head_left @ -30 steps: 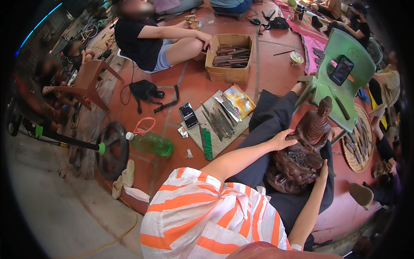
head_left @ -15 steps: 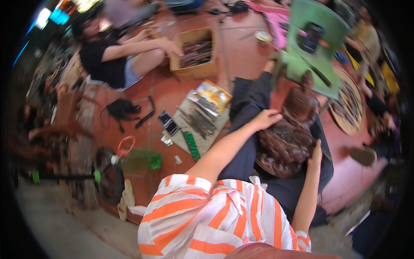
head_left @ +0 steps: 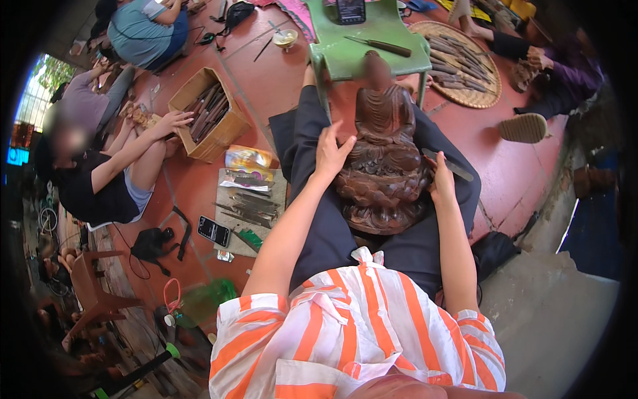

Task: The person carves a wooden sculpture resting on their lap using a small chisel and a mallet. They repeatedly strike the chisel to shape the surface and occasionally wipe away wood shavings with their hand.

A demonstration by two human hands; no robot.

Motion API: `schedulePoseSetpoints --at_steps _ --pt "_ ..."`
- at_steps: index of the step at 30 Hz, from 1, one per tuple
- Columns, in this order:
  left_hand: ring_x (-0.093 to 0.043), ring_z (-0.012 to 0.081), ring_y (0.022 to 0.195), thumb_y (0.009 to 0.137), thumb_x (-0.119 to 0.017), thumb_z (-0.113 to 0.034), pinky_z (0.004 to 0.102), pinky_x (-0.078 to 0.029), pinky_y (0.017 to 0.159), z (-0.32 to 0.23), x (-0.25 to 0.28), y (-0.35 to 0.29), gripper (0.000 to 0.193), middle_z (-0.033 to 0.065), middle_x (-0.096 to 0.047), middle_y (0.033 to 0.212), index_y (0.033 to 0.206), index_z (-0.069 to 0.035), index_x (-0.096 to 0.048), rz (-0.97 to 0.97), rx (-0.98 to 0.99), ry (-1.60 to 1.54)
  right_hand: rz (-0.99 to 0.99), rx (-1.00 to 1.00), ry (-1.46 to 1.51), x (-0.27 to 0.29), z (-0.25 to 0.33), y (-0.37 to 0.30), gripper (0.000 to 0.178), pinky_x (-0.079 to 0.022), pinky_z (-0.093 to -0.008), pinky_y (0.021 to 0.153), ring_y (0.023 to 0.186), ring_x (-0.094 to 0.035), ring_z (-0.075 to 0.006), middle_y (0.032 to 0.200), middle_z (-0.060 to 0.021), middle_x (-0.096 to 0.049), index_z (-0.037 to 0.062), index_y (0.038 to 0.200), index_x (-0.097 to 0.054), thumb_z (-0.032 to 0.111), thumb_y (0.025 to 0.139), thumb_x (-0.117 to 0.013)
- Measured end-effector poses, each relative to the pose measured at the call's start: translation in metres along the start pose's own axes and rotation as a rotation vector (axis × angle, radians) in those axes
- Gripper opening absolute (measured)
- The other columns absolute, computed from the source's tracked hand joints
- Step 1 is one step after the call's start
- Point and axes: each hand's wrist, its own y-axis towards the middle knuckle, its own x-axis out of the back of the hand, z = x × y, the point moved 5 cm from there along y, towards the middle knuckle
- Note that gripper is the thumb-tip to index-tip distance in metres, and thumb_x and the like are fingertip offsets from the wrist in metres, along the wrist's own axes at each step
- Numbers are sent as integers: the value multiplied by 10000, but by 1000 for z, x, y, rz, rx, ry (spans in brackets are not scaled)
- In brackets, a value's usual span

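A dark brown carved wooden statue of a seated figure (head_left: 384, 143) stands upright on its lotus-like base between my legs. My left hand (head_left: 332, 151) is at the statue's left side, its fingers apart and slightly blurred, holding nothing. Whether its fingertips touch the wood I cannot tell. At the statue's right side my right hand (head_left: 441, 178) is closed on a flat grey metal blade (head_left: 457, 169), which sticks out to the right. The kind of tool is not clear, and part of it is hidden by the fingers.
Ahead stands a green plastic chair (head_left: 372, 50) bearing a knife (head_left: 389, 46) and a phone. A round woven tray (head_left: 493, 96) of carving tools is at the right. To the left are a cardboard box (head_left: 232, 130), a mat (head_left: 276, 199) with blades, a phone (head_left: 214, 231) and seated people.
The whole view has turned, so the statue now appears farther left and higher. My left hand has shifted from the statue's upper part to its side. The blade in my right hand now shows.
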Motion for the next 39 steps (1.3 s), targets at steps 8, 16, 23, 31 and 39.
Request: schedulePoseSetpoints --at_steps 8,16,23,31,39 --pt "-494 397 1158 779 -748 -282 442 -392 1002 -101 4 105 772 282 -490 1232 1340 81 -362 -226 -226 48 -9 -12 -13 -6 8 -13 501 -472 -469 851 1108 -535 -188 1218 -31 -595 113 1292 -541 499 977 -489" --pt "-667 361 894 719 -733 -384 415 -512 820 -94 -24 185 526 214 -684 947 1048 14 -630 -165 80 99 -84 52 -104 -18 10 -26 628 -328 -345 1035 1211 -444 -191 1357 -83 -500 32 1397 -461 479 962 -533" --pt "-688 327 741 684 -672 -262 400 -534 714 -94 -30 189 249 166 -693 755 769 -28 -692 -233 -25 50 -67 42 -80 -16 14 -34 626 -316 -336 1041 1242 -423 -184 1371 -70 -485 35 1406 -451 469 964 -539" --pt "-660 347 902 783 -688 -281 405 -503 822 -61 -50 212 469 225 -687 962 1114 47 -630 13 -25 34 -18 -10 -82 -6 16 -41 570 -427 -386 785 1105 -469 -177 1275 -22 -497 136 1371 -466 516 952 -534" --pt "-631 147 710 794 -624 -191 269 -484 670 -59 -44 210 225 86 -687 772 877 11 -676 -1 -72 -327 17 56 -13 -6 24 -67 427 -458 -489 869 1247 -445 -210 1296 -83 -551 86 1235 -539 438 1011 -450"
